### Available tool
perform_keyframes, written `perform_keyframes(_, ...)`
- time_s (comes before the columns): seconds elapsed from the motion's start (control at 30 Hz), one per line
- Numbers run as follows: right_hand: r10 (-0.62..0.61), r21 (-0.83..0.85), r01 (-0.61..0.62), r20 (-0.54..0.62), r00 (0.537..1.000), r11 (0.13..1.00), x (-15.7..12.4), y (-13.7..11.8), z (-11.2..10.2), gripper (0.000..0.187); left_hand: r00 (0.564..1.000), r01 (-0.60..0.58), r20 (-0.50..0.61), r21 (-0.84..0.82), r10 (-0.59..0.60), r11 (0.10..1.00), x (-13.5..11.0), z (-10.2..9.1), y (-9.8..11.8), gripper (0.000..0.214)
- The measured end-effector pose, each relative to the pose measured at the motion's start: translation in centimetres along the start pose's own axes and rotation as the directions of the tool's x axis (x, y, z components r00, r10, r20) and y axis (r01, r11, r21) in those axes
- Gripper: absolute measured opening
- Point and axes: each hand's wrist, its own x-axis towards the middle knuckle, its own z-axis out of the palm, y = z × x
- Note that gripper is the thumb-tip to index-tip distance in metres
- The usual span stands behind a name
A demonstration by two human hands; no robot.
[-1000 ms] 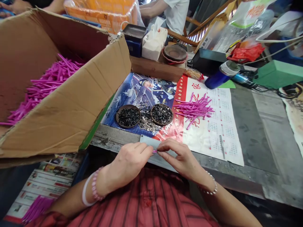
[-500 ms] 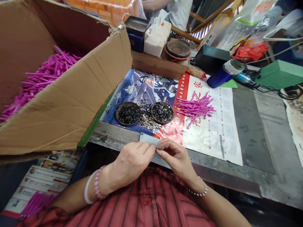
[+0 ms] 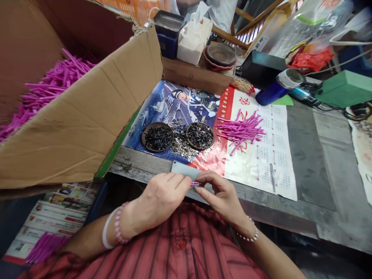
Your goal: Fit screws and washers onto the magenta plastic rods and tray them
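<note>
Head view, near to far: red striped shirt (image 3: 180, 248) fills the bottom of the frame, with both forearms reaching over it to the edge of a worn metal workbench (image 3: 136, 164). Left hand (image 3: 159, 199) and right hand (image 3: 219, 195) meet just past that edge. Grip narrow on both sides: left fingertips (image 3: 186, 182) and right fingertips (image 3: 202, 179) close in on a short magenta plastic stick (image 3: 195, 183), held level between them, most of it hidden by the fingers. Pale grey metal strip (image 3: 181, 168) lies directly beneath the hands, touching neither stick nor fingertips as far as can be seen. White bangle (image 3: 105, 232) and pink beaded bracelet (image 3: 119, 223) on left wrist; pearl-like bracelet (image 3: 250, 234) on right wrist. Lower left, below the bench, a bundle of magenta sticks (image 3: 46, 248) rests on printed paper (image 3: 58, 217). Ahead, on a poster (image 3: 186, 100), two dark round dishes hold small black pieces (image 3: 157, 136) (image 3: 200, 136), with loose silver washers (image 3: 180, 141) between them. To the right, a loose pile of magenta sticks (image 3: 240, 131) lies on a wall calendar (image 3: 267, 155). Left, an open cardboard box (image 3: 87, 116) holds many more magenta sticks (image 3: 49, 89). Farther back: tissue box (image 3: 194, 40), blue flask (image 3: 274, 88), green case (image 3: 344, 89).
</note>
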Motion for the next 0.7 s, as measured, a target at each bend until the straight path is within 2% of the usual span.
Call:
perform_keyframes(0.17,0.032,-0.024,-0.032,-0.004,0.999,0.999,0.0,0.0,0.0,0.014,1.000,0.005,0.021,-0.023,-0.004,1.000,-0.1,0.5,0.1,0.027)
perform_keyframes(0.33,0.049,0.030,-0.049,0.018,0.999,0.998,0.5,-0.5,0.1,0.020,0.993,-0.049,-0.110,-0.071,0.041,0.996,-0.1,1.7,0.3,0.028)
perform_keyframes(0.4,0.078,0.053,-0.080,0.043,0.996,0.995,0.6,-0.4,-0.1,0.022,0.989,-0.059,-0.145,-0.119,0.042,0.991,-0.1,2.2,0.2,0.026)
perform_keyframes(0.5,0.108,0.065,-0.113,0.074,0.991,0.991,0.9,0.5,-1.4,0.022,0.992,-0.025,-0.124,-0.266,-0.008,0.964,-0.2,2.8,-0.2,0.027)
perform_keyframes(0.6,0.126,-0.043,-0.130,-0.078,0.989,0.991,1.4,2.3,-4.0,0.019,0.990,0.054,-0.092,-0.444,-0.105,0.894,-0.4,3.3,-0.6,0.025)
perform_keyframes(0.7,0.077,-0.272,-0.139,-0.225,0.971,0.952,2.6,4.1,-7.0,0.014,0.978,0.140,-0.042,-0.586,-0.203,0.798,-0.6,3.7,-0.6,0.022)
